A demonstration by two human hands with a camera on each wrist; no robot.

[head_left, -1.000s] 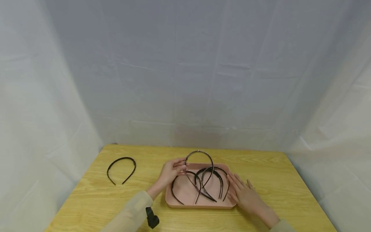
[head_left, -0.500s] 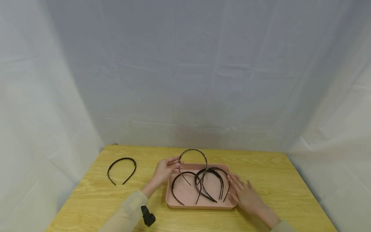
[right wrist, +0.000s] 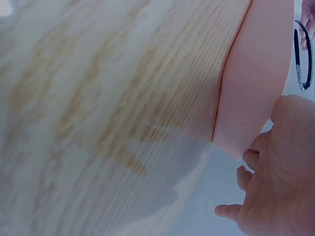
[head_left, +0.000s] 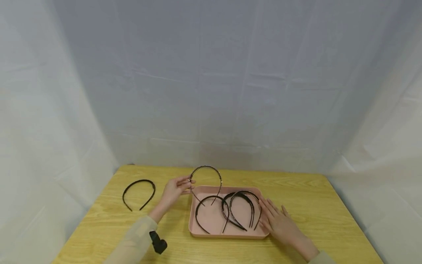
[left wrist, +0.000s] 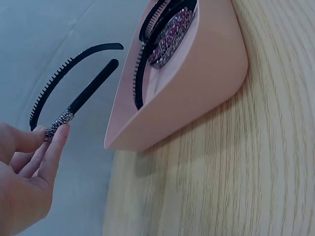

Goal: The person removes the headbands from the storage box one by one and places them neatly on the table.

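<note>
The right hand (right wrist: 278, 182) is cut off by the right wrist view's edge, hiding its fingertips; the blurred light wooden table (right wrist: 98, 98) fills that picture.

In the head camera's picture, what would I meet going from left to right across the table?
Loose black headband → left hand → the headband it holds → pink tray with more headbands → right hand against the tray's right side.

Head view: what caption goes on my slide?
Left hand lifts a toothed headband above the pink tray; right hand steadies it.
</note>
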